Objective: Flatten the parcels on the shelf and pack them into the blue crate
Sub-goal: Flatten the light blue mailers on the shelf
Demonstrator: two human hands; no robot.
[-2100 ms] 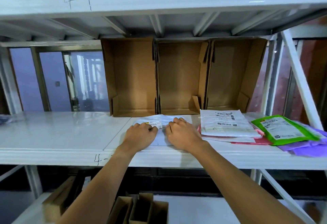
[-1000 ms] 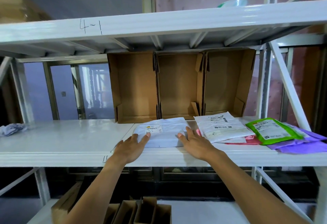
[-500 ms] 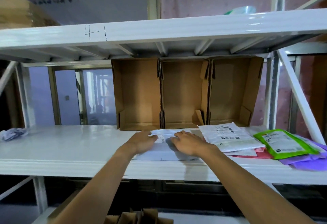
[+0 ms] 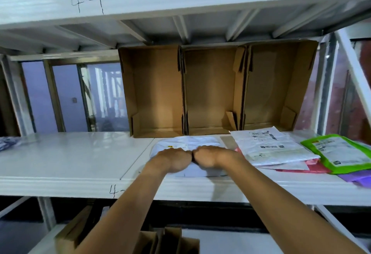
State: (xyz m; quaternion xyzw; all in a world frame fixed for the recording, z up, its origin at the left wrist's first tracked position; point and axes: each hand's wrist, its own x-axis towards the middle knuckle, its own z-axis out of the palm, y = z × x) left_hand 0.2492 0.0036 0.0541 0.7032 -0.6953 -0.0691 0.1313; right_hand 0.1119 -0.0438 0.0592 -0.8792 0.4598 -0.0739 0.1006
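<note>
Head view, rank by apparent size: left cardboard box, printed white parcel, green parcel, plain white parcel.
1. left cardboard box
2. printed white parcel
3. green parcel
Unranked: plain white parcel, mostly hidden, so its extent is unclear.

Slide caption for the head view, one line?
Left hand and right hand press white parcel on shelf, cardboard trays behind.

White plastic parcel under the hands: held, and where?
No grip visible: left hand and right hand press side by side on the middle of the white plastic parcel; fingers hidden.
</note>
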